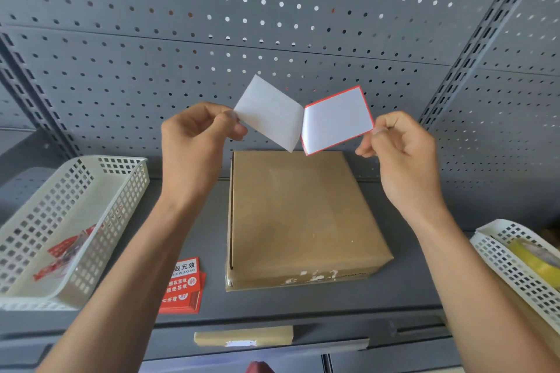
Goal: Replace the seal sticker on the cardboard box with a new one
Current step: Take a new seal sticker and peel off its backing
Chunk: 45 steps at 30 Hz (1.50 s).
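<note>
A brown cardboard box (303,215) lies flat on the grey shelf, with white torn sticker residue (312,277) on its front edge. Above it I hold a new seal sticker peeled partly apart. My left hand (194,142) pinches the white backing paper (269,112). My right hand (403,145) pinches the red-edged sticker (336,119), whose white underside faces me. The two sheets still meet at a fold in the middle. A small stack of red seal stickers (183,286) with white print lies on the shelf left of the box.
A white plastic basket (69,221) at the left holds crumpled red sticker scraps (66,251). Another white basket (515,263) at the right holds a yellow tape roll (536,263). A grey pegboard wall (272,24) stands behind. A flat cardboard piece (242,334) lies on the lower ledge.
</note>
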Tool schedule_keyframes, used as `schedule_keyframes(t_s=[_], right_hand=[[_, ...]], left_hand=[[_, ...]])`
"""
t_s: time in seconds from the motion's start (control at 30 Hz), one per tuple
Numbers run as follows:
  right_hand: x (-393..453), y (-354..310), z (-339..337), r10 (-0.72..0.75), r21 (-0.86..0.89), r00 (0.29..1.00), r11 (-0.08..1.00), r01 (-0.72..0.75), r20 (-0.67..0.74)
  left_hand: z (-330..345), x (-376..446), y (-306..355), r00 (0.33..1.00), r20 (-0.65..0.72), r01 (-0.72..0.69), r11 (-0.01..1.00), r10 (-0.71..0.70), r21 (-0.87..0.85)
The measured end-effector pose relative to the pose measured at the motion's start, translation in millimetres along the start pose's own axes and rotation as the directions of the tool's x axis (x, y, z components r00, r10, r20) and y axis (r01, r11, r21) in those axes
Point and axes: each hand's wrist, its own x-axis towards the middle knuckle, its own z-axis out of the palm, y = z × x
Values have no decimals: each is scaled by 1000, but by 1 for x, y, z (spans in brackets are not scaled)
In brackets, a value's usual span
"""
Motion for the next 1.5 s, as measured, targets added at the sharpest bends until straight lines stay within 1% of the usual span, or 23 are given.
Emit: schedule_keyframes(t_s=[0.33, 0.63, 0.87, 0.93, 1.07, 1.17, 1.5], right_hand=[[-6, -3, -5, 27, 10, 999, 1000, -27, -42], [-19, -8, -9, 35, -11, 996, 999, -37, -85], [-26, -17, -4, 30, -9, 996, 999, -31, -87], [-28, -19, 1, 22, -10, 997, 1000, -22, -72], [-32, -26, 19, -17, 3, 1000, 1000, 17, -12], [-33, -33, 38, -48, 32, 998, 998, 47, 40], [-33, -56, 113, -109, 123, 968, 989, 83, 224]], left_hand=[[-15, -7, -7, 998, -35, 50, 998, -49, 35], [-31, -13, -9, 998, -43, 43, 998, -41, 54], [-44, -19, -8, 999, -33, 45, 998, -44, 36], [-48, -22, -5, 998, -50, 23, 999, -21, 38], [-60, -30, -1, 991, -94, -78, 989, 90, 124], [-72, -32, 1, 982, -123, -120, 979, 141, 168], [-126, -38, 6, 949, -267, -124, 975, 171, 184]])
